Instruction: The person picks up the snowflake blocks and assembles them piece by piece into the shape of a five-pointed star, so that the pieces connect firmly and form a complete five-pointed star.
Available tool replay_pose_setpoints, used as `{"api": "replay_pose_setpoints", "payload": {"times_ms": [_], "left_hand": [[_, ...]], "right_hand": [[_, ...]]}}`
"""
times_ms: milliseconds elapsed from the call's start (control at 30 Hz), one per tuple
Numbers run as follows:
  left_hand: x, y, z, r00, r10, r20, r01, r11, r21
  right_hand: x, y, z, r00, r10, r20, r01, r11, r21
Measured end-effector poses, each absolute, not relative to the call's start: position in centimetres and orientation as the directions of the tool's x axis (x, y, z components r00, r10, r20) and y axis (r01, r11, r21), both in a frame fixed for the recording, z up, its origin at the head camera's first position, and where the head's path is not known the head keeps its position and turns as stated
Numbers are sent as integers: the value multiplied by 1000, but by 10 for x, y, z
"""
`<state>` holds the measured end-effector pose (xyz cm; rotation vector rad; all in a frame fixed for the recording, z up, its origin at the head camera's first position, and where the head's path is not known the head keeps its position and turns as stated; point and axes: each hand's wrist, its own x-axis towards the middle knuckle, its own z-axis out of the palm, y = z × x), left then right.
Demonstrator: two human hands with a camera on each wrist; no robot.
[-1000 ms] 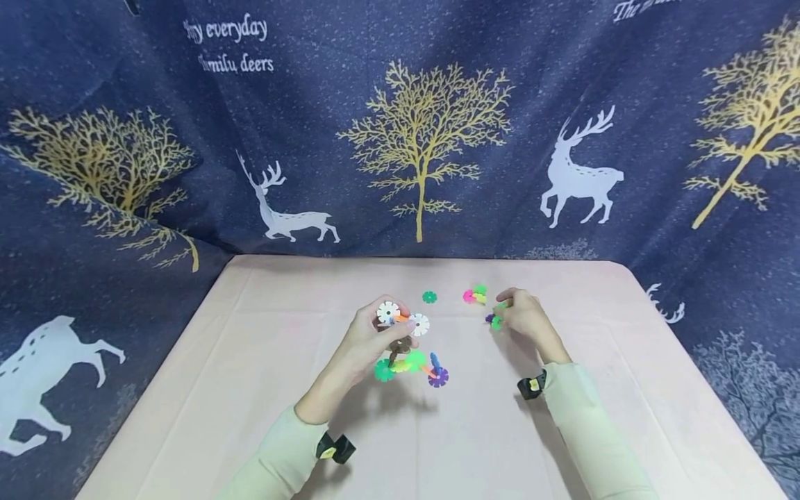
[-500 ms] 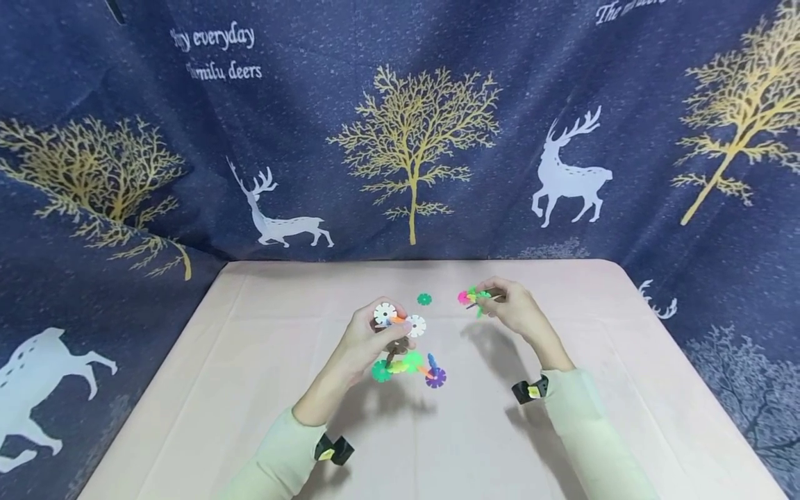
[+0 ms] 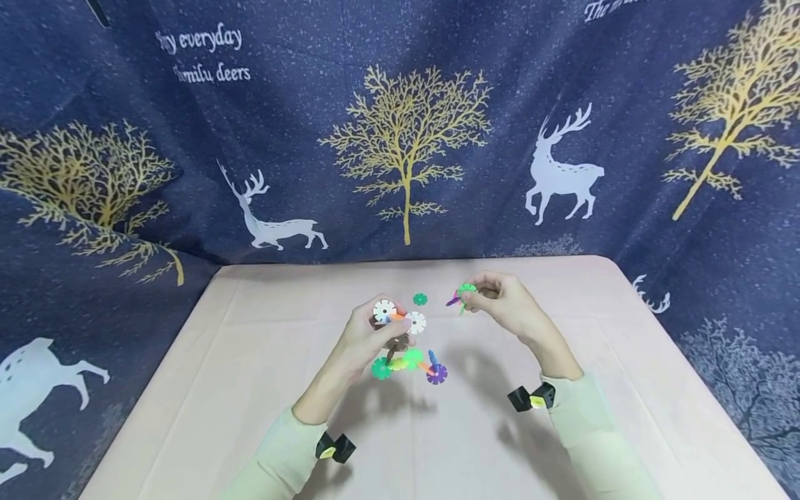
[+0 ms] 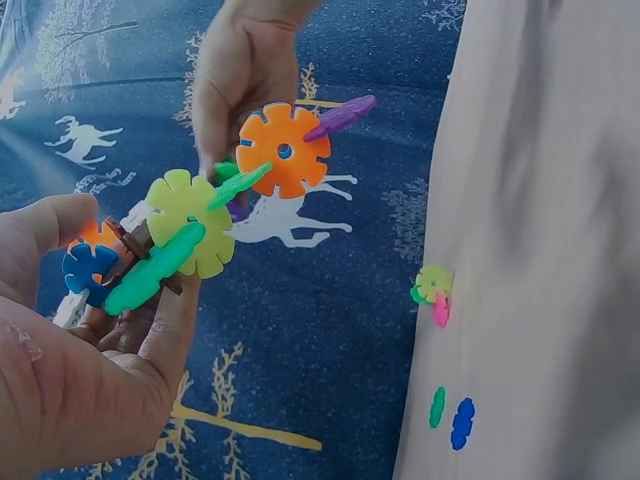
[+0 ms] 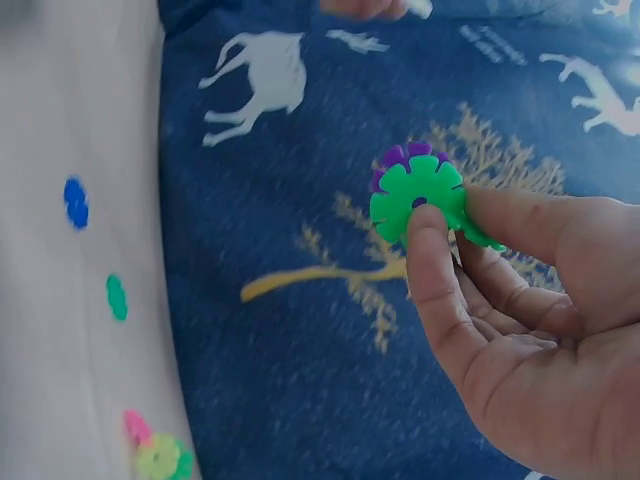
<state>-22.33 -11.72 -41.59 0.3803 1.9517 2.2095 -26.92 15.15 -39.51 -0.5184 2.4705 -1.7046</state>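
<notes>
My left hand [image 3: 364, 338] holds up a chain of interlocking plastic snowflake discs [image 3: 412, 358]: white, blue, orange, brown, green, yellow and purple. In the left wrist view, thumb and fingers curl around its white, blue and brown end, while a yellow-green disc [image 4: 190, 222] and an orange disc [image 4: 262, 150] stick out beyond. Off to the right and above the table, my right hand [image 3: 517, 312] pinches a small cluster of green and purple snowflake discs [image 5: 410, 195] between thumb and fingers. Part of that cluster is hidden by the fingers. The two assemblies are apart.
On the pale tablecloth [image 3: 250, 389] lie a loose green disc [image 3: 420, 299], a blue disc [image 4: 462, 424] and a joined pink, yellow and green cluster [image 4: 433, 286]. A dark blue curtain with deer and trees [image 3: 300, 153] hangs behind the table.
My right hand has moved left and risen from the table with the green and purple cluster. The left hand keeps its hold on the chain almost in place. The head view has shifted slightly.
</notes>
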Motion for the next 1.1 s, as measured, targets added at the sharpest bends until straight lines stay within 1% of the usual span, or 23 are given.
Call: {"api": "replay_pose_setpoints", "payload": {"times_ms": [200,433,833,1100], "left_hand": [[-224,-116,-414,-952,301,54,14,-133,991],[-224,-115,-413,-954,296,45,2,-144,990],[-224,-111,-412,-956,288,46,14,-114,993],[-223,-106,-411,-968,243,59,57,-17,998]], "right_hand": [[-255,143,-387,-915,-378,139,-242,240,-940],[-248,139,-386,-903,-403,149,-238,182,-954],[-244,132,-387,-890,-427,158,-239,143,-960],[-242,128,-388,-912,-376,167,-221,106,-970]]}}
